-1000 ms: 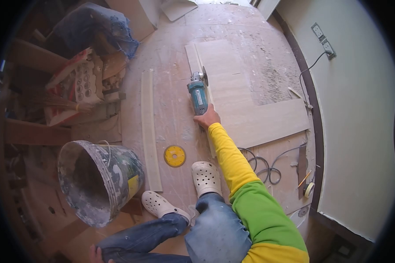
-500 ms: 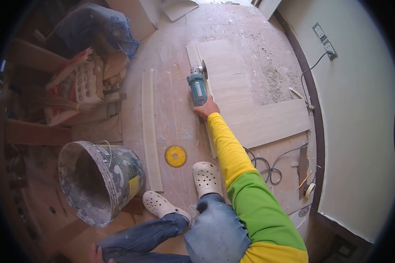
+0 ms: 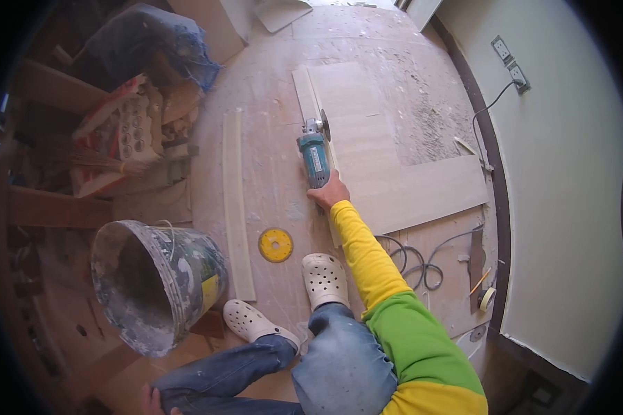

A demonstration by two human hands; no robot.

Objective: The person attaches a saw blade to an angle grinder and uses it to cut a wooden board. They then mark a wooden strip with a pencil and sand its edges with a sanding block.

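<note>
My right hand [image 3: 329, 194], in a yellow and green sleeve, grips the rear of a teal angle grinder [image 3: 313, 158]. The grinder's disc [image 3: 323, 124] sits on the left edge of a large L-shaped beige tile [image 3: 401, 176] that lies on the dusty floor. A narrow cut strip [image 3: 303, 90] runs along that edge beyond the disc. Only part of my left hand [image 3: 150, 400] shows at the bottom edge, against my jeans-covered leg. I am squatting in white clogs [image 3: 325, 279].
A dirty plastic bucket [image 3: 156, 283] lies tilted at the left, beside a long tile strip [image 3: 235, 200] and a yellow cutting disc [image 3: 275, 245]. Coiled cable [image 3: 415, 261], a tape roll [image 3: 488, 298] and wall sockets [image 3: 509, 63] are at the right. Bags and timber clutter the left.
The grinder and my right hand first pushed away along the tile's edge, then came back toward me, ending slightly nearer than at the start.
</note>
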